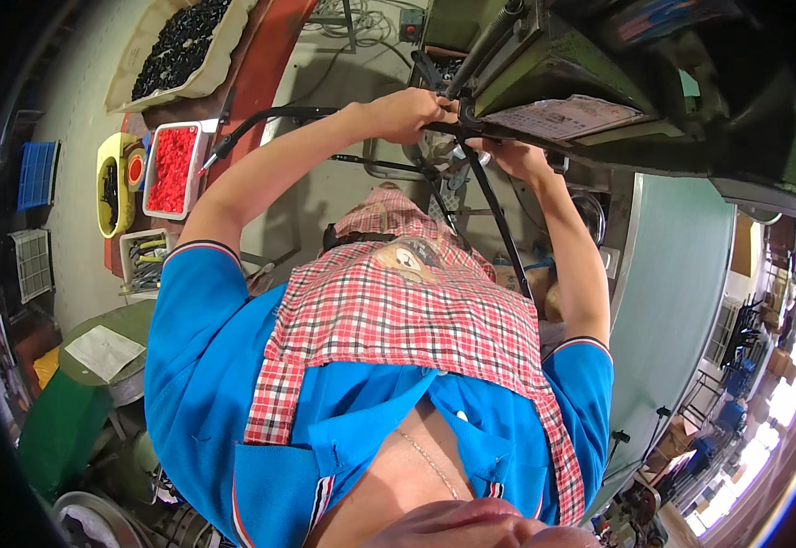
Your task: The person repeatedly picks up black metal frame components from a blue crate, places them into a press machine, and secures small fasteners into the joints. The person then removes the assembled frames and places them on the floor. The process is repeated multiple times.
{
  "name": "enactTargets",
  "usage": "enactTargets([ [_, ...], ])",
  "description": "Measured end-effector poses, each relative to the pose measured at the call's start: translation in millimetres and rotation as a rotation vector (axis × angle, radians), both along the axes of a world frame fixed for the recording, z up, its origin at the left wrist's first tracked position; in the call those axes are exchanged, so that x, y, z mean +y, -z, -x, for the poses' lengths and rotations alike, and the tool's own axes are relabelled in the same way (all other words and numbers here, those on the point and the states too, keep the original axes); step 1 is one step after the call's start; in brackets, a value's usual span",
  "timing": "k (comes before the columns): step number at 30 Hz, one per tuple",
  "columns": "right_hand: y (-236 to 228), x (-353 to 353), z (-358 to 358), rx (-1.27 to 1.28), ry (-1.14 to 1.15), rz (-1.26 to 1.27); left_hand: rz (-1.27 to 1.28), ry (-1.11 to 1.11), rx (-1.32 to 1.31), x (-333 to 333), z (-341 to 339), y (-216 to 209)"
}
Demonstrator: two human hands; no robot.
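A black tubular metal frame (494, 205) stands under the edge of a green machine (562, 68), its bars meeting at the machine's front. One curved bar of it runs out to the left and ends near the red parts. My left hand (403, 115) is closed round the frame at the machine's edge, its fingertips partly out of sight. My right hand (519, 161) reaches the frame from the other side, fingers curled towards the joint of the bars. The machine's overhang and a bar hide part of those fingers. A worn paper sheet (562, 117) lies on the machine above my right hand.
On the left are a white bin of red parts (200, 139), a large tray of black parts (137, 89), a yellow container (125, 192) and a box of tools (129, 287). A pale green panel (668, 301) stands right. Cables (348, 36) lie on the floor beyond.
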State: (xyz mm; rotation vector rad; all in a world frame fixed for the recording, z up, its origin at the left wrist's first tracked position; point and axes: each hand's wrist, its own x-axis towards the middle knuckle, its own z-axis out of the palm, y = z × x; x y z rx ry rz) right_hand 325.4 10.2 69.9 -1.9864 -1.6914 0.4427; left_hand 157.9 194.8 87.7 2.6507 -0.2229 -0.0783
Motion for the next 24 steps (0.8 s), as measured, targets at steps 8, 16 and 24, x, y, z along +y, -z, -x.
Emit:
enactTargets([
  [8, 44.1, -1.1, -10.9, -0.055, -0.029, -0.107, -0.128, -0.148, -0.231, -4.3, 15.6, 47.7],
  [16, 37.9, -103.2, 64.2, -0.153, 0.494, 0.171, 0.025, -0.396, 0.052, -5.1, 72.5, 39.4],
  [24, 41.8, -107.5, 59.7, -0.055, 0.581, 0.109, 0.138, -0.489, 0.082, -17.2, 76.2, 32.3],
])
